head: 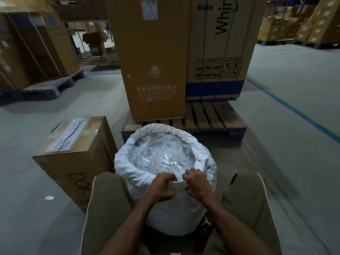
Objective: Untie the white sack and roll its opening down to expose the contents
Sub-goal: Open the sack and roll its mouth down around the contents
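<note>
Already the white sack [165, 208] is untied, its rim rolled down around clear plastic packets [161, 155]; both hands, left hand [159, 188] and right hand [197, 183], pinch the near rim, finishing the roll.

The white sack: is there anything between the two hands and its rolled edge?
Nothing visible. The left hand and right hand both grip the near rolled rim of the white sack directly.

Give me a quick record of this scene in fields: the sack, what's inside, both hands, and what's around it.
sack: white sack, upright between the person's knees, opening rolled into a thick rim
contents: clear plastic packets, exposed
left hand: left hand grips the near rim
right hand: right hand grips the near rim beside it
left of sack: cardboard box
behind: wooden pallet with tall cartons
</note>
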Motion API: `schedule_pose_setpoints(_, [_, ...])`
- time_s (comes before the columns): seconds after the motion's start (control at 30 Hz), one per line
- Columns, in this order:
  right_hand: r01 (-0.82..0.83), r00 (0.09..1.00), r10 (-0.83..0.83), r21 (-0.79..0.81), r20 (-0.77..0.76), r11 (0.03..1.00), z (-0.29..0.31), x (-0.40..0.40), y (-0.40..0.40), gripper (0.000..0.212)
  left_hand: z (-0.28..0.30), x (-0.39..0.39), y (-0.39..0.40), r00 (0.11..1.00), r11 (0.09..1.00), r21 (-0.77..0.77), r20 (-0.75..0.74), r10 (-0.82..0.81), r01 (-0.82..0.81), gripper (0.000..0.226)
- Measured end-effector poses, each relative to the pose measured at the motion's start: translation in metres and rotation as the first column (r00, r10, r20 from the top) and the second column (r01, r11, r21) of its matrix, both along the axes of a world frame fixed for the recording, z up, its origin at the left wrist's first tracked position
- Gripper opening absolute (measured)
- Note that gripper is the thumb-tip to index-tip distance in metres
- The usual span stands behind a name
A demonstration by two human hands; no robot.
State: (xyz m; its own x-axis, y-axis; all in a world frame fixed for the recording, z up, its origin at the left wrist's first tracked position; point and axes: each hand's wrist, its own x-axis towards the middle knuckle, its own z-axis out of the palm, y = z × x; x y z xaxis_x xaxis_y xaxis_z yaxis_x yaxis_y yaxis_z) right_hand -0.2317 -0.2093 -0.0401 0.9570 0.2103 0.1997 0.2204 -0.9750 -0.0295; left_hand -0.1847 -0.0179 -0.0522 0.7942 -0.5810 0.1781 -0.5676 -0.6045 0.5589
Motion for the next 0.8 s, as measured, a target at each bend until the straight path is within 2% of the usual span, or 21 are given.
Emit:
schedule_pose_setpoints(0.07, [0.015, 1.0, -0.015, 0.003, 0.02, 1.0, -0.008, 0.002, 0.001, 0.038, 0.005, -0.001, 0.006, 0.977, 0.97, -0.174, -0.158, 0.143, -0.17, 0.043])
schedule_pose_setpoints(0.1, [0.037, 0.999, -0.037, 0.007, 0.015, 0.999, -0.012, 0.003, 0.001, 0.039, 0.007, -0.003, 0.007, 0.945, 0.925, -0.236, -0.211, 0.25, -0.298, 0.045])
schedule_pose_setpoints(0.17, [0.07, 0.998, -0.07, 0.009, 0.008, 0.998, -0.02, 0.003, 0.007, 0.038, 0.015, -0.009, 0.007, 0.816, 0.749, -0.326, -0.271, 0.511, -0.577, 0.042])
schedule_pose_setpoints(0.23, [0.073, 0.997, -0.073, -0.008, 0.023, 0.997, -0.027, 0.001, 0.013, 0.037, 0.02, -0.012, 0.009, 0.552, 0.481, -0.27, -0.411, 0.726, -0.834, 0.052])
schedule_pose_setpoints(0.27, [0.069, 0.997, -0.068, -0.02, 0.019, 0.997, -0.03, 0.0, 0.014, 0.037, 0.018, -0.011, 0.011, 0.389, 0.359, -0.166, -0.541, 0.746, -0.919, 0.067])
schedule_pose_setpoints(0.33, [0.065, 0.998, -0.065, -0.032, -0.008, 0.997, -0.029, -0.003, 0.017, 0.038, 0.007, -0.003, 0.018, 0.087, 0.196, 0.041, -0.795, 0.6, -0.98, 0.108])
schedule_pose_setpoints(0.37, [0.064, 0.998, -0.065, -0.041, -0.014, 0.997, -0.029, -0.004, 0.018, 0.037, 0.005, -0.003, 0.022, -0.005, 0.138, 0.078, -0.886, 0.464, -0.987, 0.121])
schedule_pose_setpoints(0.4, [0.066, 0.998, -0.067, -0.05, -0.015, 0.997, -0.028, -0.004, 0.019, 0.037, 0.0, -0.002, 0.024, -0.024, 0.079, 0.052, -0.946, 0.324, -0.995, 0.121])
schedule_pose_setpoints(0.47, [0.074, 0.997, -0.074, -0.063, -0.01, 0.995, -0.026, -0.005, 0.021, 0.037, -0.002, -0.002, 0.024, 0.048, -0.012, -0.05, -0.988, 0.148, -0.999, 0.091])
schedule_pose_setpoints(0.5, [0.07, 0.997, -0.071, -0.068, -0.006, 0.995, -0.024, -0.005, 0.023, 0.037, -0.001, -0.003, 0.022, 0.068, -0.034, -0.074, -0.987, 0.142, -0.997, 0.078])
schedule_pose_setpoints(0.57, [0.044, 0.998, -0.047, -0.053, -0.051, 0.998, -0.017, -0.007, 0.027, 0.035, -0.002, -0.001, 0.02, 0.045, -0.075, -0.061, -0.979, 0.198, -0.995, 0.065])
schedule_pose_setpoints(0.67, [0.086, 0.98, -0.068, 0.091, -0.186, 0.992, -0.008, -0.005, 0.03, 0.035, -0.002, -0.002, 0.02, 0.036, -0.172, -0.058, -0.991, 0.125, -0.983, 0.047])
schedule_pose_setpoints(0.73, [0.153, 0.972, -0.112, 0.193, -0.209, 0.969, -0.003, -0.003, 0.033, 0.049, 0.0, 0.0, 0.023, 0.1, -0.199, -0.112, -0.993, 0.067, -0.974, 0.032])
schedule_pose_setpoints(0.77, [0.154, 0.976, -0.117, 0.207, -0.184, 0.966, -0.001, 0.0, 0.036, 0.058, 0.008, -0.003, 0.019, 0.122, -0.234, -0.143, -0.987, 0.102, -0.962, 0.034])
schedule_pose_setpoints(0.8, [0.125, 0.983, -0.094, 0.202, -0.159, 0.971, 0.003, 0.004, 0.039, 0.068, 0.001, -0.005, 0.018, 0.197, -0.278, -0.26, -0.951, 0.237, -0.925, 0.041])
